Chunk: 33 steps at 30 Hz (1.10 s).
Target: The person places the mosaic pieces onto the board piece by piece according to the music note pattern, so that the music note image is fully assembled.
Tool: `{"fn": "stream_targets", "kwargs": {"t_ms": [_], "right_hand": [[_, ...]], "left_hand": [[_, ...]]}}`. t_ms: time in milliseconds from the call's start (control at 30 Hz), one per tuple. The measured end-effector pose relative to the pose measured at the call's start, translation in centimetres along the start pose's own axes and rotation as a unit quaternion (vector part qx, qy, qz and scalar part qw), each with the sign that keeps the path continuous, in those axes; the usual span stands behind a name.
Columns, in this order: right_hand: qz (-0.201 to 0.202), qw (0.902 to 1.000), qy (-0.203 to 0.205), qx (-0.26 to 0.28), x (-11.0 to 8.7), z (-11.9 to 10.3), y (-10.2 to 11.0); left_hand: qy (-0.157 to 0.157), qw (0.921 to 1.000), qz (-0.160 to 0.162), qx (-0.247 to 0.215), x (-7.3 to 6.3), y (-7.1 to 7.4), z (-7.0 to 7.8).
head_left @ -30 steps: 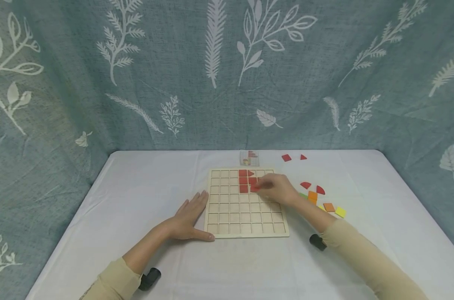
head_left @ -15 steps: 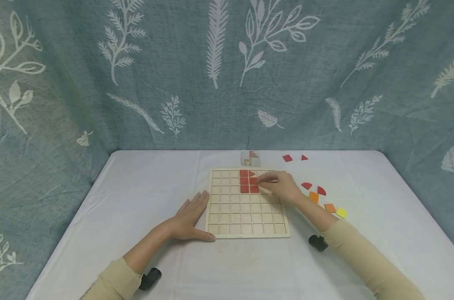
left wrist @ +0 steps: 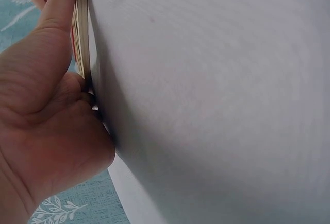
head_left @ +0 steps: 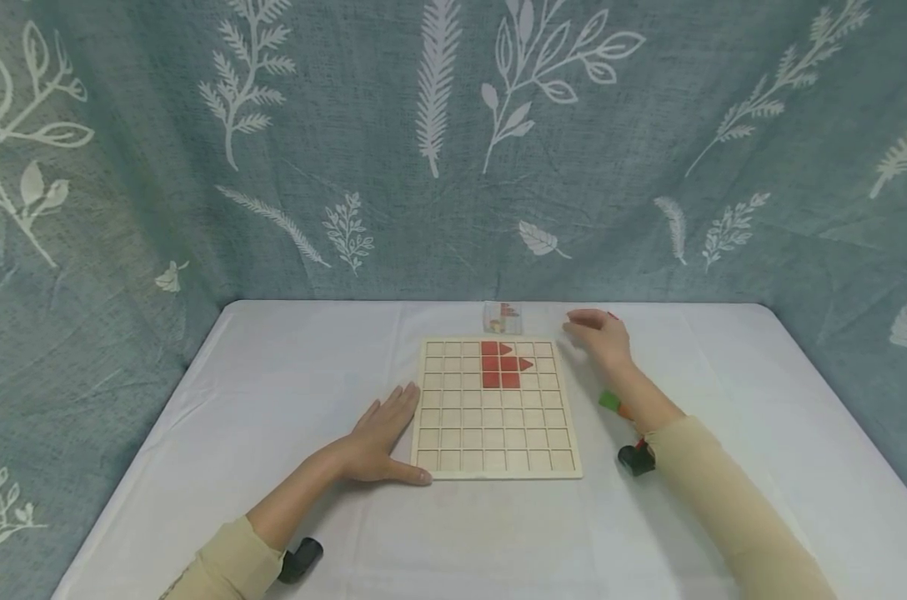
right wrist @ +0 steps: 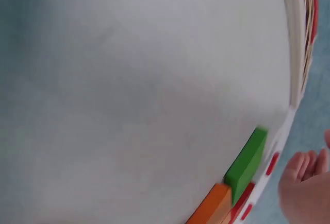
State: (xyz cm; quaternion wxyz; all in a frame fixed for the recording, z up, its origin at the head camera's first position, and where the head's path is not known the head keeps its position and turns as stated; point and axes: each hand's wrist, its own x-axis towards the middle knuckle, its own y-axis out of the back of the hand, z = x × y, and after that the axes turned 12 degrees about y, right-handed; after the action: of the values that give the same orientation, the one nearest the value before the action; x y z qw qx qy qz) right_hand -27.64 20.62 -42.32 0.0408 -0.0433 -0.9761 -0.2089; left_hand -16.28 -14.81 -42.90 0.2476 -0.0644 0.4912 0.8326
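Note:
My left hand (head_left: 374, 437) lies flat with spread fingers along the left edge of a wooden grid board (head_left: 471, 418), its thumb at the near left corner. Several red square tiles (head_left: 491, 364) sit in the board's upper cells. Two red triangles point right, an upper one (head_left: 505, 349) and a lower one (head_left: 526, 364). Beyond the board's far right corner, my right hand (head_left: 603, 340) reaches over the table with bent, parted fingers. No tile shows between them. Behind its knuckles peeks a bit of red (head_left: 613, 316). The right wrist view catches that hand (right wrist: 308, 190) at its edge.
A small picture card (head_left: 503, 318) lies behind the board. Right of the board are a green tile (head_left: 609, 401) and an orange tile (head_left: 624, 412), partly under the right forearm. A patterned blue-green curtain (head_left: 393, 150) hangs behind the white table (head_left: 296, 350).
My right hand has set a red square and a red triangle into the grid, then moved off the board to the far right. My left hand stays at the board's edge.

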Motion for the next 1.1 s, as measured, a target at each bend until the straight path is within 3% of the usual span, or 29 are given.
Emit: {"fn": "stream_targets", "kwargs": {"t_ms": [200, 367, 833, 1100], "right_hand": [[0.045, 0.9971, -0.043, -0.043, 1.5, 1.0, 0.5], [0.056, 0.9918, -0.069, -0.092, 2.5, 1.7, 0.6], [0.038, 0.9801, -0.032, -0.192, 3.8, 2.0, 0.1], [0.031, 0.9845, -0.034, -0.169, 3.1, 1.4, 0.3]], "left_hand": [[0.000, 1.0000, -0.003, 0.008, 0.1, -0.2, -0.2], [-0.002, 1.0000, -0.005, -0.001, -0.1, 0.0, 0.1], [-0.010, 0.9999, -0.005, -0.004, -0.2, 0.2, 0.0], [0.001, 0.9999, -0.005, -0.011, -0.2, 0.2, 0.0]]}}
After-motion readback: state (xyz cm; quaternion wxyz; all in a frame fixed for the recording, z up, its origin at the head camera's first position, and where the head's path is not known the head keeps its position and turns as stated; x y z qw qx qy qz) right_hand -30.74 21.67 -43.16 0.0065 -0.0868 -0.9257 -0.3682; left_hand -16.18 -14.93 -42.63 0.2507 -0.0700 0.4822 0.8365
